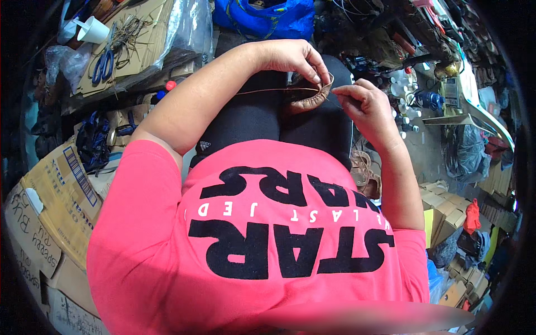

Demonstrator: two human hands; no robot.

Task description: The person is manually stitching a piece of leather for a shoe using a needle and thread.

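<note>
A small brown leather shoe upper (pixel 310 104) with a puckered, curved rim rests over my thighs, between the knees. From above, my left hand (pixel 298 60) bends down over it, thumb and fingers closed on its upper edge. A thin brown cord (pixel 259 90) stretches leftward from the leather across my dark trouser leg. On the right side, my right hand (pixel 365 105) is closed in a pinch close to the leather's edge. A fine strand seems to be at its fingertips, but what they grip is too small to make out.
Flat cardboard (pixel 159 42) at upper left bears blue-handled scissors (pixel 104 66) and a white cup (pixel 93 30). A blue bag (pixel 268 19) lies ahead. Several small bottles (pixel 403 89) stand to the right. Brown shoes (pixel 365 170) sit beside my right hip, cardboard boxes (pixel 61 190) at left.
</note>
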